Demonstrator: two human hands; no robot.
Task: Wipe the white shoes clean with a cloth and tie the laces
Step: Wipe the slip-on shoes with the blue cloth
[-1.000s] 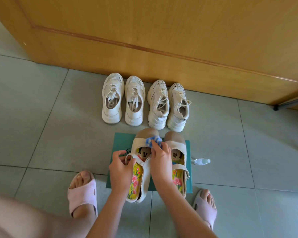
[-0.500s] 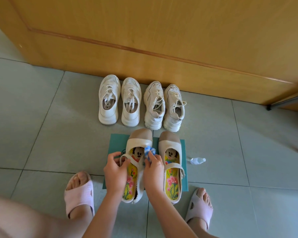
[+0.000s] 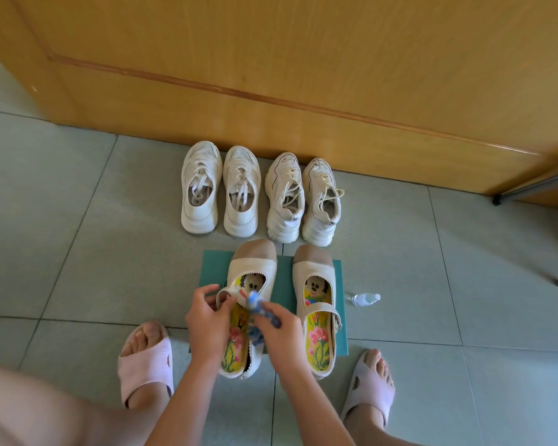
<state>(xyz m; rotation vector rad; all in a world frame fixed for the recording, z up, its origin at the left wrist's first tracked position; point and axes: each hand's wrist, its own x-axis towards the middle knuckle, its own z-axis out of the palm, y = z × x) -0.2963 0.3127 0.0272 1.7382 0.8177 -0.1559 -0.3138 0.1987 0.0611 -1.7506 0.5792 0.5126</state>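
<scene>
Two cream strap shoes with brown toes and bright patterned insoles stand on a teal mat (image 3: 284,284). My left hand (image 3: 207,320) pinches the loose strap of the left strap shoe (image 3: 255,268). My right hand (image 3: 279,333) grips a blue-and-white cloth (image 3: 255,305) and holds it against that strap. The right strap shoe (image 3: 316,275) stands untouched beside it. Behind them, two pairs of white lace-up sneakers line the wooden panel: the left pair (image 3: 219,191) and the right pair (image 3: 303,201), whose laces lie loose.
A small clear bottle (image 3: 364,298) lies on the grey floor tiles right of the mat. My feet in pink slippers (image 3: 145,358) (image 3: 369,384) flank the mat. A wooden panel (image 3: 303,75) closes the far side. A metal furniture leg (image 3: 529,188) shows at right.
My right hand has drawn the cloth back from the left shoe's vamp toward me onto the strap. My left hand still holds that strap. The camera has shifted slightly.
</scene>
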